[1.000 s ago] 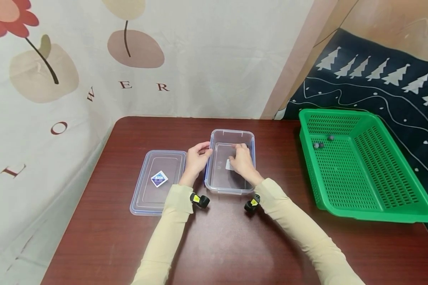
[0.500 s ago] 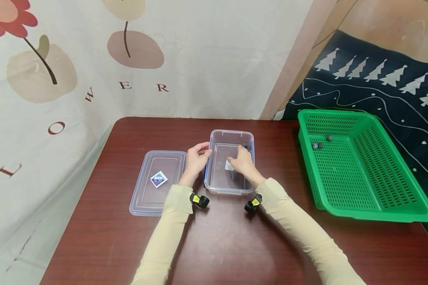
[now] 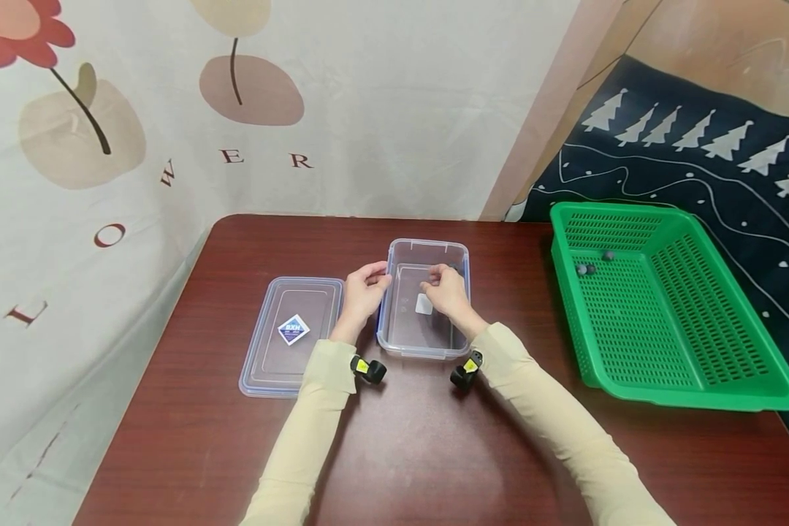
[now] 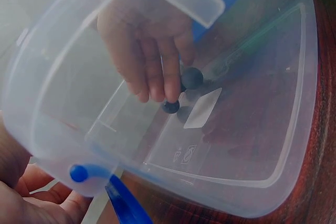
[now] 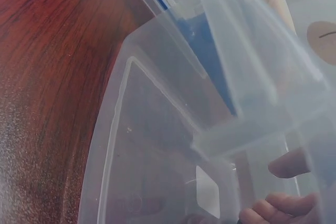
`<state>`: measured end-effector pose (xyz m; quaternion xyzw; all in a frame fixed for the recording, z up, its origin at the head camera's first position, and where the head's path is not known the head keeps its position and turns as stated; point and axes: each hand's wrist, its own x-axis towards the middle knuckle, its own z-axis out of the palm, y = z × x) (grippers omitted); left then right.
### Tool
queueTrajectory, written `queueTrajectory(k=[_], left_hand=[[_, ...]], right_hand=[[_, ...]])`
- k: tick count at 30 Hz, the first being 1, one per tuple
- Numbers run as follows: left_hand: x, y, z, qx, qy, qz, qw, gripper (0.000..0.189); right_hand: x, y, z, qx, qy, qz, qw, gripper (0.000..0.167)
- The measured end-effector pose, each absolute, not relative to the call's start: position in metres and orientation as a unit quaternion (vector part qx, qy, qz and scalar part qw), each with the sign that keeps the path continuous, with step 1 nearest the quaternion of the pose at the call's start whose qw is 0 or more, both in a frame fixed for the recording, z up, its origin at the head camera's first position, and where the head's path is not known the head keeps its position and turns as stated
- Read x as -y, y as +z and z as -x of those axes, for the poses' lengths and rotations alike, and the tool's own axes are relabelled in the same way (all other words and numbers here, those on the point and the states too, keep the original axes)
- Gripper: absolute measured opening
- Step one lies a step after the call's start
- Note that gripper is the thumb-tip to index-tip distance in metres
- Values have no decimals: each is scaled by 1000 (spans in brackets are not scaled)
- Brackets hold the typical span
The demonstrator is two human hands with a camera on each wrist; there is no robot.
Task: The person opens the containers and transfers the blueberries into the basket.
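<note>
A clear plastic box (image 3: 408,332) with blue side clips stands without its lid at the table's middle. My left hand (image 3: 364,296) rests against its left rim from outside, fingers loosely bent, beside a hanging blue clip (image 4: 126,200). Inside the box reaches my right hand (image 3: 448,294), palm turned left. Its thumb (image 5: 290,163) stays apart from the fingers (image 5: 283,207) in the right wrist view. Two small dark balls, one larger (image 4: 192,78) and one smaller (image 4: 170,107), lie by those fingertips in the left wrist view. Whether more sit behind the fingers is hidden.
Left of the box lies its flat lid (image 3: 289,365) with a blue and white diamond sticker (image 3: 293,329). A large green basket (image 3: 690,387) at the right holds a few small dark balls (image 3: 586,269). A printed curtain (image 3: 401,146) hangs behind the table (image 3: 394,453).
My right hand's fingers have shifted and bent a little inside the box; half a second ago a dark ball showed more plainly beyond them. My left hand, the lid and the basket have stayed put.
</note>
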<state>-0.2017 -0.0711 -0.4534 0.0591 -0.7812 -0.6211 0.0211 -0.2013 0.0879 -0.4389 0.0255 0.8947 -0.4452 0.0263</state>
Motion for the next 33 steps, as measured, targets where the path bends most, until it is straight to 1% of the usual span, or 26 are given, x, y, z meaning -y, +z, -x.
queueTrajectory(k=[4,7,9,10,12,13,14,16,17,19,20,23,25,26,28,29,32,33], left_hand=[[70,-453,202,779,-624,-57,23,29],[70,-453,202,781,-622,-53,30,29],[70,-452,202,782,-620,-50,35,29],[70,-452,202,783,-620,-48,37,29],[70,-451,201,782,-620,-47,38,29],[69,-451,201,782,-621,-48,39,29],[69,-451,201,782,-620,-48,38,29],[69,-450,201,782,-621,-50,37,30],[69,-450,201,781,-621,-51,37,30],[69,-449,201,781,-622,-52,36,30],[69,-449,201,780,-623,-53,35,30],[69,-448,200,780,-623,-53,34,30],[69,-448,200,781,-621,-53,33,29],[69,-448,200,782,-620,-53,33,30],[69,-449,200,784,-618,-55,32,29],[69,-449,200,784,-617,-56,31,29],[70,-449,200,785,-616,-57,29,29],[70,-450,200,785,-616,-57,29,29]], right_hand=[[-88,-441,203,-883,-467,-32,26,28],[-89,-447,207,-884,-466,-10,22,23],[-96,-476,221,-881,-473,24,-1,19],[-99,-488,227,-884,-467,33,2,20],[-105,-525,247,-888,-456,54,-20,25],[-105,-535,252,-894,-444,52,-14,28],[-108,-556,264,-898,-436,52,-19,31],[-109,-577,277,-912,-409,42,-8,36],[-111,-592,284,-913,-406,44,-17,37],[-114,-611,295,-915,-400,50,-8,39],[-117,-626,302,-913,-403,58,-22,39],[-120,-639,308,-911,-408,62,-18,39],[-119,-635,305,-913,-403,63,-24,39],[-116,-611,291,-914,-402,60,-18,39],[-110,-578,275,-915,-401,50,8,38],[-109,-563,266,-910,-410,57,2,37],[-99,-495,232,-907,-417,35,41,33],[-97,-493,232,-905,-423,29,45,32]])
